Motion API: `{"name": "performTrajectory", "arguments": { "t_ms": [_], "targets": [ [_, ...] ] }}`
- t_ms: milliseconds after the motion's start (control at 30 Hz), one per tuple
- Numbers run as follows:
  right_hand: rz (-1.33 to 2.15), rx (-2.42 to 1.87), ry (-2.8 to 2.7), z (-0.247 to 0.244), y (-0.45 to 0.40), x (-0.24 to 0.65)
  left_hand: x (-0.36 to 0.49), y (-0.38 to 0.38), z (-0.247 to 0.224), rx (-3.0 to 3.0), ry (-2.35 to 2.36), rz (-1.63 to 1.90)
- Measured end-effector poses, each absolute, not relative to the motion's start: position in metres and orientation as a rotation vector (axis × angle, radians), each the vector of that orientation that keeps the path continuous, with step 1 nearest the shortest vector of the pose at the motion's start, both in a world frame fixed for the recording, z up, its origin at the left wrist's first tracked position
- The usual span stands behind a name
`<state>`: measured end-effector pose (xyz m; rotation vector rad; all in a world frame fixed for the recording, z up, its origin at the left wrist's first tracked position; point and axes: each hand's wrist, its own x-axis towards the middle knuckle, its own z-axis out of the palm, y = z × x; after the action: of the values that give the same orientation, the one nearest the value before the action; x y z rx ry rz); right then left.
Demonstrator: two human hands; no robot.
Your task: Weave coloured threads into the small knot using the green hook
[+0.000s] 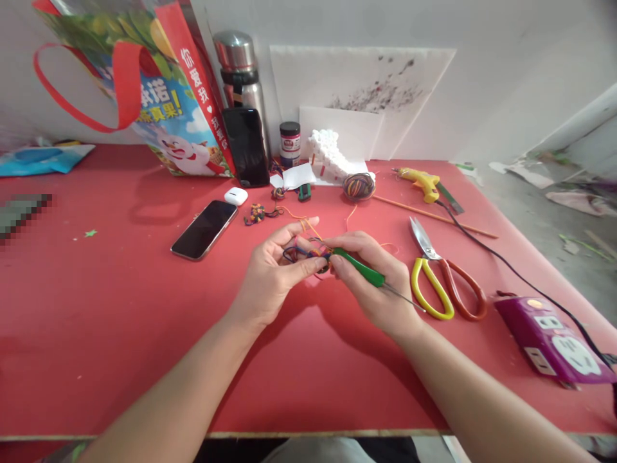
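My left hand (pixel 274 273) pinches a multicoloured thread knot (pixel 306 252); my right hand (pixel 373 276) grips a green-handled hook (pixel 364 270) poking into it, both over the red table (pixel 120 334). Right of the knot lie scissors (pixel 441 283); left, a phone (pixel 205 229). Beyond the knot sit a thread ball (pixel 359 186) and a flask (pixel 241 74).

— From my screen, what can you read on the shopping bag (pixel 159 96)?

— White Chinese characters 你爱我 and a heart down its red edge; yellow 真果 on the blue front.

— And the small dark jar (pixel 290 143)?

— I see a label (too small to read). Nothing else legible.
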<state>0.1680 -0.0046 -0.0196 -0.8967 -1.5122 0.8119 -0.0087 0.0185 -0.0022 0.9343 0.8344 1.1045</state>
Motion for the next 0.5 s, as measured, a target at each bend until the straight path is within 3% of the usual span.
{"name": "performTrajectory", "arguments": {
  "t_ms": [500],
  "targets": [
    [0.854, -0.897, -1.385, -0.013, -0.003, 0.172, -0.012, 0.022, -0.012, 1.114, 0.903, 1.097]
  ]
}}
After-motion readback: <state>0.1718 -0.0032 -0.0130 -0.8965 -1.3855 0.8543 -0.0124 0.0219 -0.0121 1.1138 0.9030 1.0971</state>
